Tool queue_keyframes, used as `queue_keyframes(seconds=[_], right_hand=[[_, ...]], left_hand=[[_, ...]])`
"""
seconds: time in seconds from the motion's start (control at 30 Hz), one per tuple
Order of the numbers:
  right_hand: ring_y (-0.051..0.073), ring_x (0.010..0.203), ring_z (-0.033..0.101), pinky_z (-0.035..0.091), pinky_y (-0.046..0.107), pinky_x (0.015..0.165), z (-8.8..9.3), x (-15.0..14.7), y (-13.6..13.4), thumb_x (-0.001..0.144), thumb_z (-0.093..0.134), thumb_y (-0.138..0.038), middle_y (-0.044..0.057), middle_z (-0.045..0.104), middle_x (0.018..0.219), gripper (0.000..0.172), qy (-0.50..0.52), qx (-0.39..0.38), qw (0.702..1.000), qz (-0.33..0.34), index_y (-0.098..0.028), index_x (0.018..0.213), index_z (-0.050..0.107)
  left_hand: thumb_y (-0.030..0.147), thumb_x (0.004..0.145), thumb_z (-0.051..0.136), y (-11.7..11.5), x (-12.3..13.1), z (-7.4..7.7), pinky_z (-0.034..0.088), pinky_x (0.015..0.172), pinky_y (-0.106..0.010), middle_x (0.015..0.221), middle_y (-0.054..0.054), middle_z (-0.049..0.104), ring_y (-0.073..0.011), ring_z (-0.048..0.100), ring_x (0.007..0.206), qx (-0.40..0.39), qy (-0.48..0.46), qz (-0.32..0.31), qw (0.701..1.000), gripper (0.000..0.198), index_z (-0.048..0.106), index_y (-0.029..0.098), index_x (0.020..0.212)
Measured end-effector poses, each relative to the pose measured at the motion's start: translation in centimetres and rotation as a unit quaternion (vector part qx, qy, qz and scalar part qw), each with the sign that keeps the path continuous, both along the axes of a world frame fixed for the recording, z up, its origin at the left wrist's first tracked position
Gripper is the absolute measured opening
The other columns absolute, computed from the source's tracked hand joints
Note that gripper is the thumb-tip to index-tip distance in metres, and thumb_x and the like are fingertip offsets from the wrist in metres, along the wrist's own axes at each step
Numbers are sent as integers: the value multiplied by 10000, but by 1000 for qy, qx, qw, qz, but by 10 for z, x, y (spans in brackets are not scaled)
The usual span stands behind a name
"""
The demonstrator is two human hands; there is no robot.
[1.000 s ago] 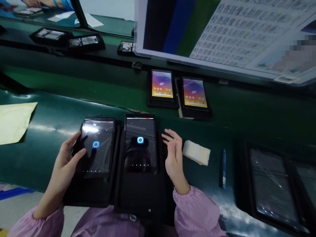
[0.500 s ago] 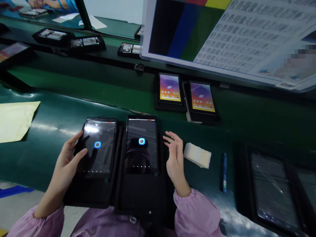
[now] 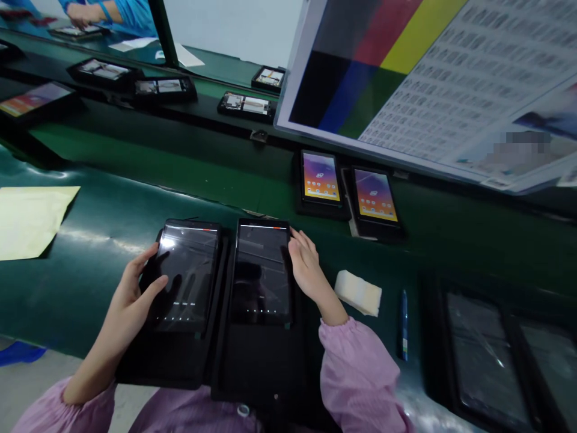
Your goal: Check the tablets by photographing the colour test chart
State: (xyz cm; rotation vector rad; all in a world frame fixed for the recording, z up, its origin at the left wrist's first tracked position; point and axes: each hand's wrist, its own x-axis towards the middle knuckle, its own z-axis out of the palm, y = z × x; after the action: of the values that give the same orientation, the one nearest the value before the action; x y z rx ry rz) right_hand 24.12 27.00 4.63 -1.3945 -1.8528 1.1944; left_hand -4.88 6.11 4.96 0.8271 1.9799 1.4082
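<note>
Two dark-screened tablets lie side by side in black holders at the front. My left hand (image 3: 135,294) rests at the left edge of the left tablet (image 3: 192,270), thumb and fingers apart, the thumb over its screen. Against the upper right edge of the right tablet (image 3: 261,270) is my right hand (image 3: 309,264), its fingers extended along the side. Small icons show low on both screens. A white block (image 3: 358,293) sits right of my right hand, and a blue pen (image 3: 404,325) lies beyond it.
Two tablets with lit colourful screens (image 3: 321,177) (image 3: 375,195) stand behind. More dark tablets (image 3: 487,355) lie at the right. Yellow paper (image 3: 33,219) is at the left. A printed sheet (image 3: 406,78) hangs at the back. Another person's hands (image 3: 85,13) work at the far left.
My right hand has moved left onto the right tablet's edge. The round blue icons have gone from both front screens. The view has shifted slightly.
</note>
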Motion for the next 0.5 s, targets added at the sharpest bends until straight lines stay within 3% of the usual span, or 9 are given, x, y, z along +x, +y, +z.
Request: queue_keyframes(seconds=[0.1,0.2,0.27,0.37,0.5], right_hand=[[320,1569,368,190,523,1339,8,-4,7,945,397,-842,112,591,1555,793,13,-27,999,-14,-223,1312,733],[318,1522,457,299,518,1301,22,-5,-2,991,336,-804,121,593,1555,782,33,-48,997,-42,-213,1330,719],[306,1446,555,397,503,1248,31,-5,-17,1007,378,-765,98,647,1501,709,95,-79,992,-32,-242,1361,700],[285,1364,636,482,482,1187,34,-9,-43,1009,496,-692,46,716,1414,578,226,-171,959,-19,-295,1380,694],[292,1397,613,460,467,1216,15,-15,-69,887,732,-622,50,737,1381,513,251,-176,937,-165,-260,1248,781]], left_hand=[[526,973,640,-1,-1,-2,256,1328,-524,1581,-24,534,-309,424,1523,-5,8,-3,1000,557,550,327,1486],[570,1005,554,-1,-1,-2,199,1346,-528,1580,-37,538,-306,411,1534,-6,2,4,1000,537,564,298,1468],[588,1000,548,1,0,0,175,1354,-526,1576,-34,545,-305,387,1551,0,4,9,1000,531,584,292,1439],[611,995,537,3,1,3,210,1347,-542,1562,-32,557,-314,386,1551,2,-1,11,1000,525,594,300,1414],[616,1007,505,2,0,-3,231,1340,-544,1553,-58,553,-308,387,1549,-5,3,10,1000,522,577,294,1412]])
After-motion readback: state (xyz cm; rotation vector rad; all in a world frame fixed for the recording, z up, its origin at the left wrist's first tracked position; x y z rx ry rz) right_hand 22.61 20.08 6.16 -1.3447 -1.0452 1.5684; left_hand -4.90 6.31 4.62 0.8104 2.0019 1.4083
